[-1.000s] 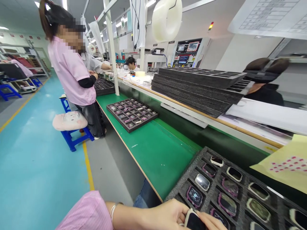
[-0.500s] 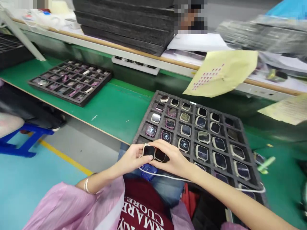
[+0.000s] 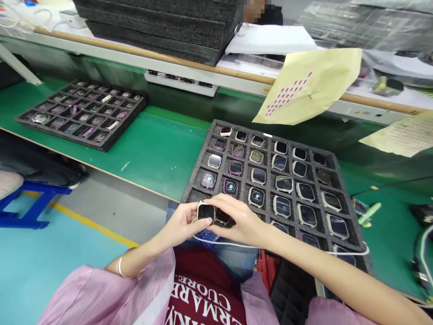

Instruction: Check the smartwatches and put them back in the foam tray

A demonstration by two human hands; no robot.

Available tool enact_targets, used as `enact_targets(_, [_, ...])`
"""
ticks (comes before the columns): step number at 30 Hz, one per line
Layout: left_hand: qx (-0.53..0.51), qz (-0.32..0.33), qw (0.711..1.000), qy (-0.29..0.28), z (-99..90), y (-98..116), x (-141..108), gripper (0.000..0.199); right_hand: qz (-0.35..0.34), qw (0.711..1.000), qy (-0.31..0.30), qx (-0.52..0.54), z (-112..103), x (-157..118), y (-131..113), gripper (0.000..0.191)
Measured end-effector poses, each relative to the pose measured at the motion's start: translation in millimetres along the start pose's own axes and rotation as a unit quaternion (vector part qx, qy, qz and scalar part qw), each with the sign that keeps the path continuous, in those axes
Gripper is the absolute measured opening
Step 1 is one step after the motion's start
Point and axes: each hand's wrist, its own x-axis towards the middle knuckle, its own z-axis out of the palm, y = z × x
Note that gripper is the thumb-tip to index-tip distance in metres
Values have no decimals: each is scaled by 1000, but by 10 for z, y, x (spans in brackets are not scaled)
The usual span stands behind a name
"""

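A smartwatch (image 3: 205, 212) with a pale case and a dark screen is held upright over the near edge of a grey foam tray (image 3: 267, 135). My left hand (image 3: 184, 223) pinches it from the left, thumb across the lower screen. Around its right side curls my right hand (image 3: 241, 221), fingertips at its upper edge. A second dark-screened watch (image 3: 222, 215) shows under the right hand's arch; I cannot tell if it is held or lies in the tray. A white cable (image 3: 233, 244) runs from below the left hand along the tray's near side. Smartwatches fill many tray compartments.
Another foam tray (image 3: 108, 142) of watch parts lies left on the green bench (image 3: 152, 144). Black foam sheets (image 3: 158, 31) are stacked on the shelf above. A yellow paper (image 3: 307, 85) hangs from it. A blue stool (image 3: 37, 203) stands at left.
The view has shifted slightly, so the bench, trays and shelf appear higher and a little further left. Both hands keep their hold on the smartwatch, with little visible change in the fingers.
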Motion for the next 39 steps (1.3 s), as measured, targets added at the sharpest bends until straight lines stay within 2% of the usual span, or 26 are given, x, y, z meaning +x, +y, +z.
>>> enact_targets(10, [-11,-25,999,-17,-55,-51,-20,32,-6,1000,14,20,41,-53,29,44])
enact_targets(14, [-26,-31,999,-32,-94,-44,-36,31,-1,997,17,81,1,-31,21,48])
enact_targets(17, [-63,-49,995,-64,-133,-56,-44,35,29,983,9,182,-38,14,14,44])
enact_targets(20, [-107,-64,985,-122,-145,-77,-45,39,70,954,22,292,-31,45,7,30])
enact_targets(22, [-134,-66,977,-152,-129,-86,-38,38,87,935,43,342,-7,47,-5,27])
enact_targets(24, [-159,-58,971,-167,-105,-86,-24,36,97,927,62,358,13,37,-23,28])
enact_targets(27, [-177,-44,967,-177,-81,-69,-3,33,91,932,82,341,18,15,-39,27])
enact_targets(30, [-163,-41,970,-174,-81,-33,-5,34,72,943,88,313,-20,13,-31,26])
enact_targets(33, [-115,-38,981,-154,-74,25,-22,34,41,961,62,267,-107,42,-16,26])
enact_targets(37, [-4,17,999,-40,-28,88,-5,27,-2,988,10,156,-202,73,-18,50])
enact_targets(39, [27,37,999,-11,-9,87,27,27,0,997,5,79,-198,60,-27,56])
